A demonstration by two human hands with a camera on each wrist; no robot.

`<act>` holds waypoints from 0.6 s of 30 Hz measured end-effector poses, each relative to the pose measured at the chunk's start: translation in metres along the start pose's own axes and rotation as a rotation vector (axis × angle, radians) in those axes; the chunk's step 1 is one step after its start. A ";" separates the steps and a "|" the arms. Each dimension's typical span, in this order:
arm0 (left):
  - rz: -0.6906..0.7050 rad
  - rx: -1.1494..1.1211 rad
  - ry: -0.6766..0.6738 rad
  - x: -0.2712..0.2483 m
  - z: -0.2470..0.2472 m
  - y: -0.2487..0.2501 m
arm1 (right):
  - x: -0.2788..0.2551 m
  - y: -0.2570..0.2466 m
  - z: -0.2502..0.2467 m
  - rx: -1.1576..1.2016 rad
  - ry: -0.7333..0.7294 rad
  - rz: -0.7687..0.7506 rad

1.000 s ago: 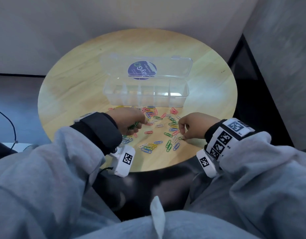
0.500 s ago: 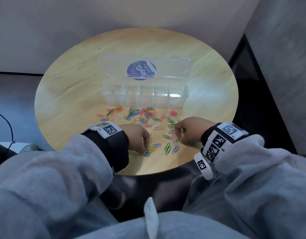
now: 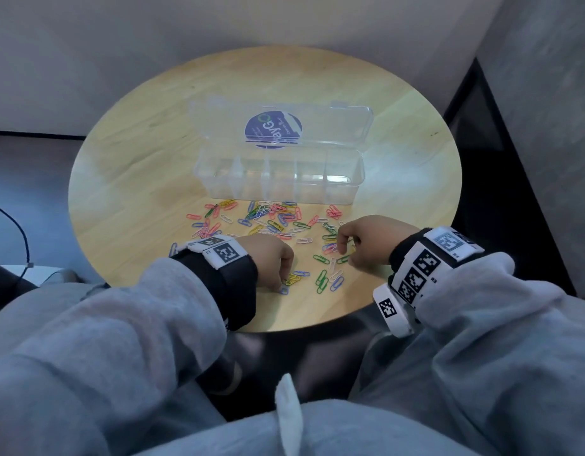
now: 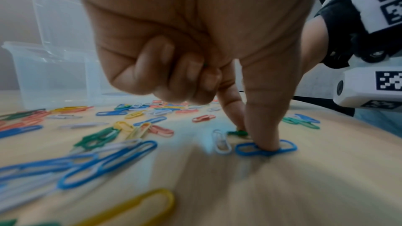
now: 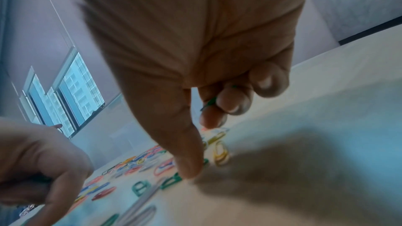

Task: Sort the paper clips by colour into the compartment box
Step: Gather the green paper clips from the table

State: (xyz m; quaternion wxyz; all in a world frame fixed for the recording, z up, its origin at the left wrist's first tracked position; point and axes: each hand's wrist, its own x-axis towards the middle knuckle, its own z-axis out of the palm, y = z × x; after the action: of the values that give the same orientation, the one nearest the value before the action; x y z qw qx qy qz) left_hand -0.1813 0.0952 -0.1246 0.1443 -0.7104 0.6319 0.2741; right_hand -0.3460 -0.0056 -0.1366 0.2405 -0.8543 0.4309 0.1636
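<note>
While green clips are being pinched by the left hand (image 3: 271,258) and right hand (image 3: 367,241), the coloured plastic-coated paper clips (image 3: 271,218) scattered before the clear plastic compartment box (image 3: 358,179) are at risk of being picked up tangled in mixed colours.

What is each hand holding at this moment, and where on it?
Right hand: green paper clips tucked under its curled fingers. Left hand: thumb presses the middle of a blue paper clip; whether its curled fingers hold clips cannot be told.
</note>
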 end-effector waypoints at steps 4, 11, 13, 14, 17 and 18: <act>0.000 0.013 0.018 0.000 0.000 0.000 | 0.001 0.001 0.002 0.005 0.023 -0.011; 0.011 0.031 0.038 -0.003 0.000 -0.002 | 0.000 -0.001 0.002 -0.003 0.020 0.010; 0.005 0.012 0.040 -0.002 0.000 -0.001 | -0.002 -0.004 0.002 -0.031 0.005 0.001; 0.002 0.007 0.043 -0.001 0.000 -0.001 | -0.003 -0.005 0.001 -0.037 -0.004 -0.002; -0.005 0.004 0.048 0.001 0.000 0.000 | -0.005 -0.009 -0.001 -0.059 -0.025 0.000; -0.011 0.010 0.048 0.002 0.000 0.001 | -0.006 -0.010 0.000 -0.073 -0.036 -0.001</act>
State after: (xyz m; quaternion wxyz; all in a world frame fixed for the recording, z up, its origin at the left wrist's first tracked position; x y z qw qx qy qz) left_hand -0.1818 0.0938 -0.1258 0.1340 -0.7196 0.6326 0.2531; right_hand -0.3412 0.0035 -0.1303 0.2171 -0.8596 0.4198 0.1943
